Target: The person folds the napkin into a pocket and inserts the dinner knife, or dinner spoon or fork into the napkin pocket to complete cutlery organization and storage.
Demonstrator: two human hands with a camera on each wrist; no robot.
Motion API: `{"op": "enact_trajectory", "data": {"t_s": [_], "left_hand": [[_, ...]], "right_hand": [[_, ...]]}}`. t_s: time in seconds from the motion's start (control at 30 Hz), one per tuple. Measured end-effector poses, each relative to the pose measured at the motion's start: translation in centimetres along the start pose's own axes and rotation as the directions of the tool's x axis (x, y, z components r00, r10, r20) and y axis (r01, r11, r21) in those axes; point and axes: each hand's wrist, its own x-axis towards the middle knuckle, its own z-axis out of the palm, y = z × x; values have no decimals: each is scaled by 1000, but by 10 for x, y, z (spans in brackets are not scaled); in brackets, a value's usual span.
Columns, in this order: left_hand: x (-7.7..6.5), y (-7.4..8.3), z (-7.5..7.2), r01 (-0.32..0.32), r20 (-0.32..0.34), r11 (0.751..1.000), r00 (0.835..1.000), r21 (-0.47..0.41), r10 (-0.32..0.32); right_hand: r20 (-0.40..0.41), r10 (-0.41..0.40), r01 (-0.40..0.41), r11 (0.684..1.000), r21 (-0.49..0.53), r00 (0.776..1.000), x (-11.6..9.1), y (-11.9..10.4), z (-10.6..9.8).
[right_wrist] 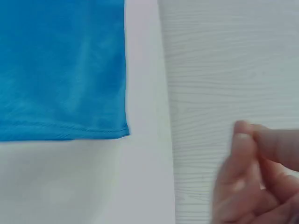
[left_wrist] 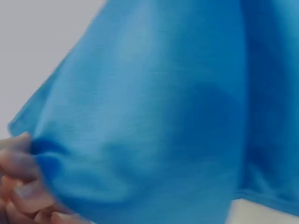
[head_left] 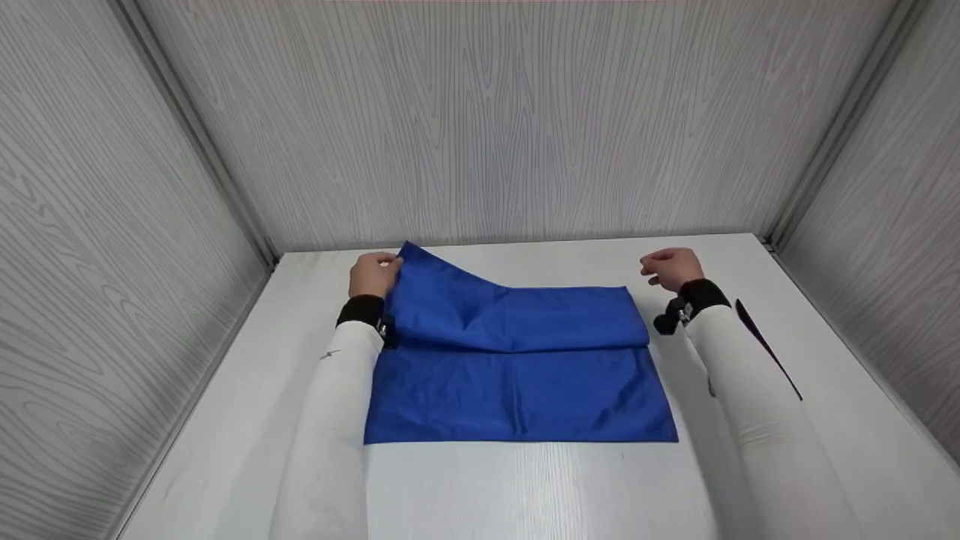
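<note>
A blue cloth [head_left: 517, 394] lies folded over on the white table, its upper layer covering the far half. My left hand [head_left: 373, 275] pinches this layer near its far left corner, which is lifted and stands up in a point. In the left wrist view the fingers [left_wrist: 30, 193] grip the cloth's edge, and the cloth [left_wrist: 140, 102] bulges up from there. Beyond the cloth's right edge, my right hand [head_left: 673, 268] is raised, fingers loosely curled around nothing. The right wrist view shows thumb and fingertips [right_wrist: 243, 128] close together, apart from the cloth's hemmed corner [right_wrist: 119, 128].
The white table [head_left: 555, 491] is bounded by a wood-grain back panel [head_left: 480, 127] and by side panels at left [head_left: 75, 262] and right [head_left: 892, 225]. A thin dark strip [head_left: 769, 349] shows beside the right sleeve. Black bands with small cameras circle both wrists.
</note>
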Motion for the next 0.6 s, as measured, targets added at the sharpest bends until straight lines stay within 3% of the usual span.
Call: {"op": "enact_trajectory", "data": {"t_s": [0.17, 0.37, 0.47, 0.6], "left_hand": [[-9, -18, 6, 63, 94, 996, 993, 61, -68], [-13, -33, 9, 85, 128, 995, 988, 48, -90], [-13, -34, 9, 88, 129, 995, 987, 54, -95], [-13, -36, 7, 114, 131, 993, 985, 24, -116]], "right_hand": [[61, 45, -32, 980, -194, 997, -2, 11, 29], [58, 25, -1, 924, -383, 998, -2, 14, 57], [62, 11, 16, 905, -425, 998, -3, 16, 62], [32, -34, 44, 922, -385, 999, 0, 19, 61]]}}
